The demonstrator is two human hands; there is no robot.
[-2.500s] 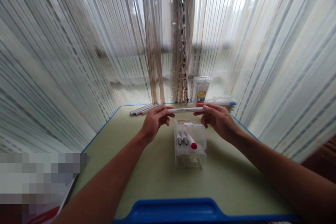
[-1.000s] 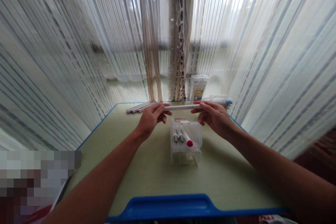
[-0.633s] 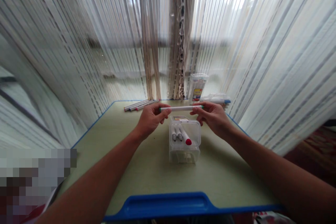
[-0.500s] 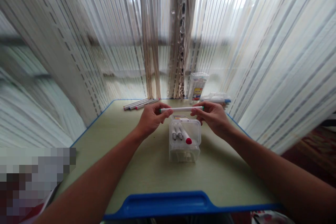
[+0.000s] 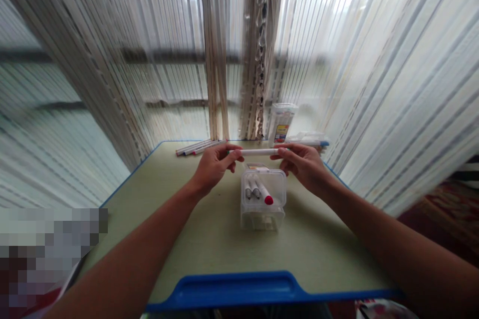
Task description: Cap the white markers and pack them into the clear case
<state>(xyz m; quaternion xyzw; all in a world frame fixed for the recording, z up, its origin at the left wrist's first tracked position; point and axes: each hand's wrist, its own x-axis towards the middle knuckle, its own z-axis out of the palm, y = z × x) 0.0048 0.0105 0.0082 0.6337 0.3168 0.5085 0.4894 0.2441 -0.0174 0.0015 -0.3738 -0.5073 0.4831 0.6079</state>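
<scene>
A white marker (image 5: pixel 259 152) lies level between my two hands, above the far end of a clear plastic case. My left hand (image 5: pixel 217 164) pinches its left end, where a bit of green shows. The other end sits between the thumb and fingers of my right hand (image 5: pixel 299 163), which hide its tip. Below them the clear plastic case (image 5: pixel 282 189) rests on the table with its lid open. In it lie a red-tipped marker (image 5: pixel 266 194) and two white markers with grey tips (image 5: pixel 252 192).
Several loose markers (image 5: pixel 198 147) lie at the table's far left edge. An upright clear case (image 5: pixel 283 122) with a label stands at the back, beside another pack of markers (image 5: pixel 309 139). A blue tray (image 5: pixel 235 286) edges the table (image 5: pixel 209 239) in front; string curtains (image 5: pixel 168 79) hang behind.
The marker has risen slightly. My fingers have shifted on it, so its green ends are now more covered, the right one fully. The curtain strands have swayed.
</scene>
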